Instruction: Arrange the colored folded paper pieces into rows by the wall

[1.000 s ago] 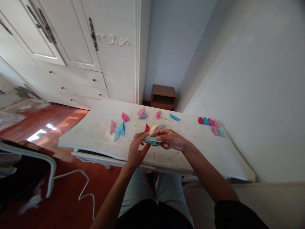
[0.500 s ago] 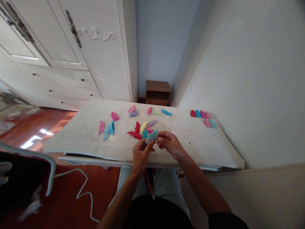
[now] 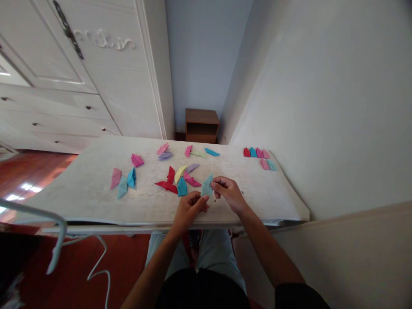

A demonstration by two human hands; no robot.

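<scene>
White table: its long scuffed top spreads before the person, dotted with folded paper pieces.
Light trousers: they show below the near table edge, under a dark top.
Pale metal frame: it curves in at lower left, near a white cable over the reddish floor.
Left hand: thumb and fingers are pinched together on the lower end of the pale blue paper.
Right hand: fingertips are closed on the right edge of that same paper.
Pale blue paper: it is between the two hands, tilted, over the near middle of the tabletop (whether it touches the top is hard to tell).
Middle cluster: red, yellow, lilac, magenta and blue pieces lie close together, just left of the held paper.
Left group: pink, light blue and blue pieces lie side by side.
Right rows: four pieces stand in line, with two more in front.
Back pieces: pink, lilac, green and blue ones lie near the far edge.
Brown box: it stands open-fronted beyond the table.
White wardrobe: it rises at far left.
</scene>
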